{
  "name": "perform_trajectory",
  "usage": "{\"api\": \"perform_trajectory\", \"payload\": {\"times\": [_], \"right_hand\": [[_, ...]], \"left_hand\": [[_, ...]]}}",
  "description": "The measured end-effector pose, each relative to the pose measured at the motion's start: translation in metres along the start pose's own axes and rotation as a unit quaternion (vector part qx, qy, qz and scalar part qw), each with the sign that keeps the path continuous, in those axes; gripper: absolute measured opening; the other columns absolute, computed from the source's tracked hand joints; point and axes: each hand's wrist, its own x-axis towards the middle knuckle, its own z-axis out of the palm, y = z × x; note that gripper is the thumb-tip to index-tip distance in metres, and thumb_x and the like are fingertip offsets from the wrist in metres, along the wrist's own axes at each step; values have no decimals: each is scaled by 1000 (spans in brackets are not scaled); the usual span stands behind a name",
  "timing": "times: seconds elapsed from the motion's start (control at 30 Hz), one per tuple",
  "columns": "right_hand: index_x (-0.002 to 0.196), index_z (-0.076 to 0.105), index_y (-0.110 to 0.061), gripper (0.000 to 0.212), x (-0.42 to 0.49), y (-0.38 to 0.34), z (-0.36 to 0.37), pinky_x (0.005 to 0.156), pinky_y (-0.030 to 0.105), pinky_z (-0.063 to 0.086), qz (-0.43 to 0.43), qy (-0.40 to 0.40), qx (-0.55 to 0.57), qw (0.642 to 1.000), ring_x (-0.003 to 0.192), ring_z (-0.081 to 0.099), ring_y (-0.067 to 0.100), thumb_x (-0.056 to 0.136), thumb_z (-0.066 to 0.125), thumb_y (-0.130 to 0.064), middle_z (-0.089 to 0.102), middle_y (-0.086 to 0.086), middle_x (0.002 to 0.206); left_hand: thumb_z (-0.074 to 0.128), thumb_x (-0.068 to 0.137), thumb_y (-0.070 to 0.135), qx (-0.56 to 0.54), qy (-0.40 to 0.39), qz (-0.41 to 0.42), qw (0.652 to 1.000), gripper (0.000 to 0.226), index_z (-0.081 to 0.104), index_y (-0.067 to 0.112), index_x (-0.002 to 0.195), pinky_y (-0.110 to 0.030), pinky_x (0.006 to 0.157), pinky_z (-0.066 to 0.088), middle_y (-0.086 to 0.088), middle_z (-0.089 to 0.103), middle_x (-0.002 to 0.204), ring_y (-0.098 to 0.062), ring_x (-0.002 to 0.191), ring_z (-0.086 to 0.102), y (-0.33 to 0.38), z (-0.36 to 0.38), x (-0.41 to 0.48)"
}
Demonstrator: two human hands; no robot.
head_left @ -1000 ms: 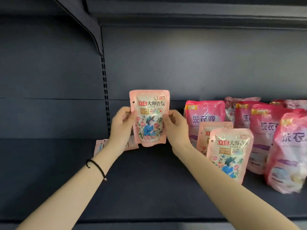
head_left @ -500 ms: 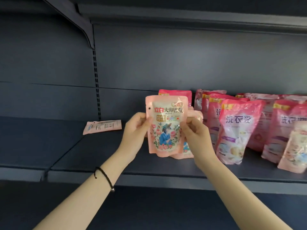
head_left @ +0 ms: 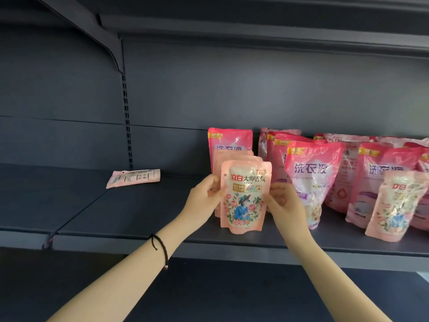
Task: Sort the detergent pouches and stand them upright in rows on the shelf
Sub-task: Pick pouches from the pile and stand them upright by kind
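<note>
My left hand (head_left: 204, 202) and right hand (head_left: 282, 202) pinch the floral pouch (head_left: 245, 196) by its sides, upright between them. I should seat its base flat on the shelf (head_left: 139, 219) below, flush against the matching pouches (head_left: 232, 155) behind.

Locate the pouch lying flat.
Head view, left side: the flat pouch lies far back on the shelf, near the slotted upright, left of the left hand.

Head view — forward, near shelf (head_left: 139, 205)

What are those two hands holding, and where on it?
A small pale pink plastic detergent pouch with a flower picture: the left hand pinches its left side edge, the right hand its right side edge.
</note>
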Motion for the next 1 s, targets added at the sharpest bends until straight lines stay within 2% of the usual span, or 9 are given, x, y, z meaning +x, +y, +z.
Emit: {"api": "perform_trajectory", "payload": {"times": [0.1, 0.17, 0.27, 0.37, 0.47, 0.57, 0.67, 0.87, 1.0], "right_hand": [[101, 51, -22, 23, 5, -28, -7, 73, 24, 45, -145, 70, -98, 982, 86, 53, 8, 87, 58, -5, 53, -8, 98], [104, 55, -16, 21, 10, -50, -7, 69, 19, 37, -268, 71, -184, 943, 84, 48, 11, 87, 58, -5, 50, -7, 98], [103, 61, -9, 18, 18, -78, 10, 71, 23, 40, -403, 16, -290, 868, 89, 52, 20, 86, 58, -6, 59, 2, 97], [98, 64, -12, 13, 19, -99, 41, 52, 34, 51, -459, -73, -333, 820, 77, 60, 23, 87, 57, -14, 63, 3, 90], [107, 61, -15, 20, 20, -106, 80, 55, 36, 50, -463, -160, -378, 785, 82, 60, 22, 91, 52, -23, 60, 1, 95], [119, 51, -20, 26, 31, -102, 122, 59, 30, 40, -439, -214, -468, 736, 101, 55, 21, 95, 44, -28, 55, -1, 110], [122, 49, -17, 29, 49, -93, 160, 60, 32, 39, -419, -257, -528, 692, 100, 56, 24, 94, 47, -25, 55, 3, 112], [126, 51, -17, 34, 84, -73, 226, 65, 33, 43, -367, -319, -572, 660, 99, 59, 25, 94, 54, -27, 56, 6, 115], [125, 52, -16, 34, 100, -64, 270, 69, 36, 45, -357, -329, -587, 648, 102, 58, 27, 93, 55, -29, 56, 7, 117]], "left_hand": [[53, 94, 34, 112, -10, 20, 993, 11, 58, 26, 101, -25, 76, 52, 10, 65, 101, -8, 93, 63, 5, -24, -1], [49, 94, 38, 191, 2, 32, 981, 15, 58, 28, 101, -27, 79, 50, 11, 64, 100, -5, 91, 61, 11, -47, -1], [46, 96, 40, 347, 1, 70, 935, 19, 59, 26, 100, -21, 69, 46, 13, 62, 96, -3, 85, 58, 19, -80, -1], [43, 96, 42, 489, -7, 91, 867, 18, 56, 30, 96, -17, 60, 41, 15, 60, 91, -4, 81, 57, 15, -112, 3], [40, 93, 46, 569, -22, 90, 817, 18, 52, 33, 92, -32, 66, 51, 15, 55, 85, -10, 81, 57, -5, -145, 10], [40, 94, 42, 627, -32, 92, 773, 20, 53, 27, 96, -28, 67, 42, 14, 46, 81, -12, 79, 50, -24, -170, 18], [40, 94, 40, 673, -46, 108, 730, 24, 56, 24, 101, -28, 73, 43, 8, 54, 87, -14, 88, 55, -42, -193, 30], [46, 92, 44, 660, -119, 111, 734, 23, 56, 25, 101, -25, 77, 35, 12, 48, 87, -11, 97, 52, -86, -248, 60], [49, 92, 49, 650, -152, 101, 738, 32, 56, 27, 113, -26, 87, 39, 12, 59, 113, -11, 105, 51, -121, -275, 78]]}}
